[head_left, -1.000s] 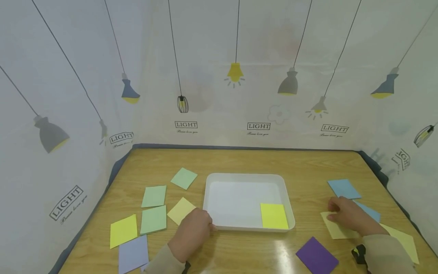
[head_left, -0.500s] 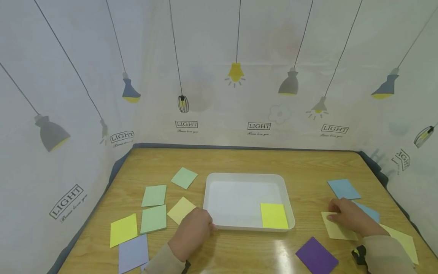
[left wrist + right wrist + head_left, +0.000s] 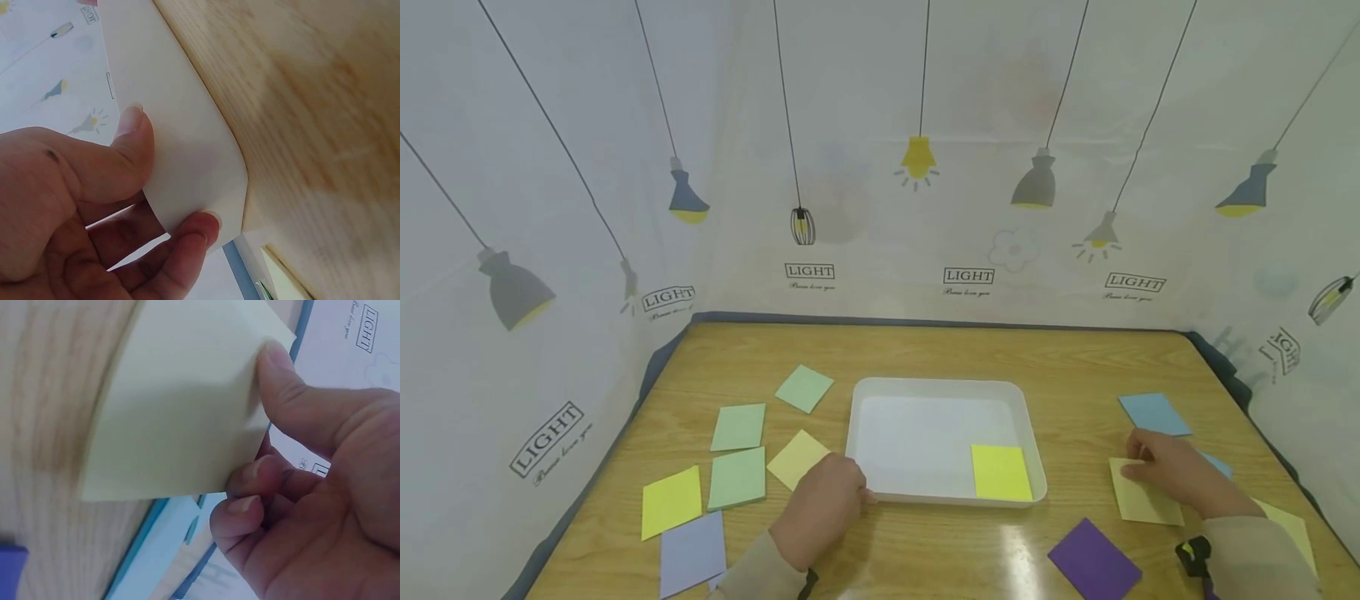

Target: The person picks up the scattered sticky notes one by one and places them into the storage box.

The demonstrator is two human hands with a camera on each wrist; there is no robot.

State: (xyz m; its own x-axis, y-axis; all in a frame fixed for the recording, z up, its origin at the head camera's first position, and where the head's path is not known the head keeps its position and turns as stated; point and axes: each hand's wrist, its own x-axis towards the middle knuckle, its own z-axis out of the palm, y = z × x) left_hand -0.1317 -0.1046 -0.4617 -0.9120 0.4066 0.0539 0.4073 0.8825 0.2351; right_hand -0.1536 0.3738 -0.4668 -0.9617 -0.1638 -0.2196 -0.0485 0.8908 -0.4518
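My left hand (image 3: 824, 508) grips the near left corner of a white tray (image 3: 925, 502). In the left wrist view the thumb (image 3: 132, 147) lies on the tray's outer wall (image 3: 187, 119), with other fingers curled at the rim. On the right, my right hand (image 3: 1180, 472) pinches a pale yellow sticky note (image 3: 1142, 498) by its far edge. The right wrist view has this note (image 3: 175, 406) tilted up off the wood, thumb on one face and fingers behind. One bright yellow sticky note (image 3: 1002, 472) lies in the tray's near right corner.
Left of the tray lie green notes (image 3: 737, 479), a pale yellow note (image 3: 797, 458), a yellow note (image 3: 672, 503) and a lavender note (image 3: 692, 554). Blue notes (image 3: 1155, 413), another pale yellow note (image 3: 1288, 529) and a purple note (image 3: 1095, 560) lie on the right. A printed curtain (image 3: 880, 208) surrounds the table.
The right hand has shifted slightly right, and the pale yellow note in it has come up and moved a little right. The left hand and tray stay in place.
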